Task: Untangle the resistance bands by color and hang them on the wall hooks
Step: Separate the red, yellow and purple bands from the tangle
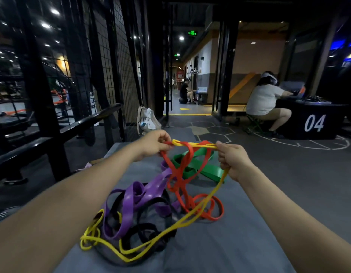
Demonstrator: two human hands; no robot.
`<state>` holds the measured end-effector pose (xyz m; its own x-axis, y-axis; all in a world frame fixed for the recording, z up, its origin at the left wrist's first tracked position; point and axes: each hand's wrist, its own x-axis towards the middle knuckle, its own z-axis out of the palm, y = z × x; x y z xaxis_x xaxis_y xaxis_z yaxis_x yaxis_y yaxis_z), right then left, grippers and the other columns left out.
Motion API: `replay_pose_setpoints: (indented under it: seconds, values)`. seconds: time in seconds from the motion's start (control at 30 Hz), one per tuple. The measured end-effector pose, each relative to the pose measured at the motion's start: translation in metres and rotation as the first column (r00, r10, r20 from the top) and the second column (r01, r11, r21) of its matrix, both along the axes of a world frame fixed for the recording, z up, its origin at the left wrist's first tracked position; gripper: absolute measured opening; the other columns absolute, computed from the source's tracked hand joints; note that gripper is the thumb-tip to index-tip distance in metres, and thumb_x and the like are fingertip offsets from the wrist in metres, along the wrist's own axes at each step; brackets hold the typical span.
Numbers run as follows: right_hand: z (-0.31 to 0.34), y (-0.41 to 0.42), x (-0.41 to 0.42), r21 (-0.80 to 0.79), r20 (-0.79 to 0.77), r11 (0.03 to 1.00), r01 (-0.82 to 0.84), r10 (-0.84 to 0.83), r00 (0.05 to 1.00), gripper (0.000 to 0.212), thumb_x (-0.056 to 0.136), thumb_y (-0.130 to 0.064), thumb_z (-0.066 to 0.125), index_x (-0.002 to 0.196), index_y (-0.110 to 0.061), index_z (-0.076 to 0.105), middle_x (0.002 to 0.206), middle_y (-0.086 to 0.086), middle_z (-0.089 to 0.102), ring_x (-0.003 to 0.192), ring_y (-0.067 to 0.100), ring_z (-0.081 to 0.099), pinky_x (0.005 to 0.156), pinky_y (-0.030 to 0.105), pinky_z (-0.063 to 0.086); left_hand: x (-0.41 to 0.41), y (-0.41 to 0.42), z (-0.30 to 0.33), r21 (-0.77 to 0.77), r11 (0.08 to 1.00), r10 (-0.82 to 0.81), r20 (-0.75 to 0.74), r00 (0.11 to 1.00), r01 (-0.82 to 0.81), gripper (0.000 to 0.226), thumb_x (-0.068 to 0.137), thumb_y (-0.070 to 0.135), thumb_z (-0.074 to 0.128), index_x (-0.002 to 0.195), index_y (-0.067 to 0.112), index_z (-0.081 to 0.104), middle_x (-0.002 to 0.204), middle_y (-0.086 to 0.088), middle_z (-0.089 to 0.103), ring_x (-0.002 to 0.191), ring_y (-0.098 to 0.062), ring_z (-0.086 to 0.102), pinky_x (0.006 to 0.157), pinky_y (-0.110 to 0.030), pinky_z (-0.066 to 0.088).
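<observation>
Setting: dim gym floor with a grey mat [220, 251] underfoot and a black wire-grid wall [119, 62] at the left; no hooks can be made out.
Bands: yellow band [194, 215], red band [182, 180], purple band [129, 205], black band [149, 231] and green band [198, 166] lie knotted in one heap on the mat.
Left hand [155, 144]: fingers pinch the raised yellow and red strands.
Right hand [232, 160]: fingers curl round the yellow strand.
Stage: likely early, nothing looks separated.
Risk: pulling the taut yellow stretch apart could cinch the red loops tighter, or the strand could snap back if a grip slips.
</observation>
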<state>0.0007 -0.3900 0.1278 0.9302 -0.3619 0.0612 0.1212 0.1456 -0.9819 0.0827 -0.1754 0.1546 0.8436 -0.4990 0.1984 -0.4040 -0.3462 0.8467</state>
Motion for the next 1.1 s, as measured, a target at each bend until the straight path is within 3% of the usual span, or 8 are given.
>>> replay_pose_setpoints:
  seconds: [0.17, 0.47, 0.57, 0.63, 0.7, 0.8, 0.93, 1.1]
  values:
    - [0.009, -0.016, 0.0, 0.074, 0.018, 0.984, 0.159, -0.161, 0.987, 0.031, 0.097, -0.017, 0.048, 0.067, -0.012, 0.051, 0.039, -0.008, 0.03, 0.03, 0.003, 0.023, 0.03, 0.015, 0.019, 0.005, 0.008, 0.019, 0.094, 0.996, -0.009, 0.043, 0.999, 0.005, 0.02, 0.086, 0.024, 0.063, 0.07, 0.016, 0.055, 0.06, 0.002, 0.039, 0.056, -0.009, 0.033, 0.053, -0.019, 0.029]
    - [0.0, -0.009, -0.01, -0.102, -0.075, 0.993, -0.051, 0.044, 0.996, 0.037, 0.1, -0.024, 0.041, 0.074, -0.003, 0.059, 0.047, -0.001, 0.027, 0.032, 0.007, 0.023, 0.033, 0.016, 0.021, -0.01, -0.02, 0.008, -0.383, 0.917, 0.004, -0.273, 0.962, -0.112, 0.007, 0.093, 0.021, 0.053, 0.095, 0.015, 0.056, 0.074, 0.004, 0.042, 0.061, -0.006, 0.038, 0.049, -0.018, 0.048]
    - [0.001, -0.005, -0.016, -0.154, -0.087, 0.981, -0.114, 0.102, 0.991, 0.038, 0.1, -0.026, 0.04, 0.078, -0.003, 0.061, 0.049, -0.001, 0.034, 0.038, 0.008, 0.025, 0.036, 0.019, 0.022, -0.012, -0.027, 0.005, -0.448, 0.89, -0.033, -0.249, 0.968, -0.085, 0.005, 0.089, 0.012, 0.058, 0.087, 0.015, 0.054, 0.066, 0.004, 0.042, 0.052, -0.005, 0.035, 0.043, -0.015, 0.035]
    - [0.003, -0.002, -0.018, -0.158, -0.079, 0.98, -0.12, 0.109, 0.991, 0.038, 0.1, -0.026, 0.039, 0.078, -0.003, 0.059, 0.052, 0.0, 0.035, 0.04, 0.009, 0.024, 0.038, 0.019, 0.022, -0.012, -0.028, -0.007, -0.345, 0.938, -0.021, -0.18, 0.984, -0.043, 0.014, 0.081, 0.007, 0.067, 0.085, 0.015, 0.056, 0.064, 0.006, 0.046, 0.047, -0.003, 0.036, 0.041, -0.013, 0.028]
    - [0.004, 0.0, -0.017, -0.154, -0.066, 0.983, -0.103, 0.094, 0.993, 0.038, 0.101, -0.026, 0.039, 0.076, -0.004, 0.058, 0.054, 0.001, 0.033, 0.042, 0.009, 0.024, 0.039, 0.019, 0.022, -0.015, -0.022, -0.019, -0.059, 0.998, -0.003, -0.085, 0.996, -0.002, 0.023, 0.071, 0.009, 0.077, 0.087, 0.014, 0.061, 0.061, 0.007, 0.044, 0.049, -0.003, 0.039, 0.043, -0.014, 0.029]
    - [0.003, -0.002, -0.014, -0.099, -0.033, 0.993, -0.063, 0.06, 0.998, 0.039, 0.101, -0.025, 0.038, 0.074, -0.004, 0.057, 0.054, 0.0, 0.032, 0.045, 0.01, 0.023, 0.037, 0.018, 0.021, -0.026, -0.015, -0.032, 0.324, 0.942, -0.062, -0.088, 0.994, 0.088, 0.031, 0.068, 0.016, 0.081, 0.095, 0.011, 0.067, 0.06, 0.009, 0.043, 0.051, -0.001, 0.043, 0.046, -0.009, 0.032]
    - [-0.002, -0.004, -0.012, -0.073, -0.007, 0.996, -0.054, 0.054, 0.999, 0.037, 0.101, -0.024, 0.038, 0.075, -0.003, 0.056, 0.053, 0.0, 0.034, 0.041, 0.008, 0.025, 0.036, 0.018, 0.023, -0.027, -0.021, -0.052, 0.326, 0.94, -0.068, -0.1, 0.993, 0.097, 0.027, 0.076, 0.019, 0.076, 0.1, 0.007, 0.071, 0.055, 0.018, 0.053, 0.051, 0.008, 0.05, 0.047, -0.001, 0.032]
    - [-0.009, -0.002, -0.008, -0.055, -0.008, 0.996, -0.076, 0.076, 0.997, 0.035, 0.101, -0.023, 0.038, 0.08, -0.001, 0.056, 0.054, 0.002, 0.034, 0.038, 0.008, 0.028, 0.037, 0.017, 0.026, -0.022, -0.026, -0.058, 0.147, 0.986, -0.051, -0.173, 0.984, 0.077, 0.008, 0.076, 0.01, 0.075, 0.073, 0.013, 0.068, 0.067, 0.006, 0.064, 0.066, 0.0, 0.059, 0.062, -0.005, 0.044]
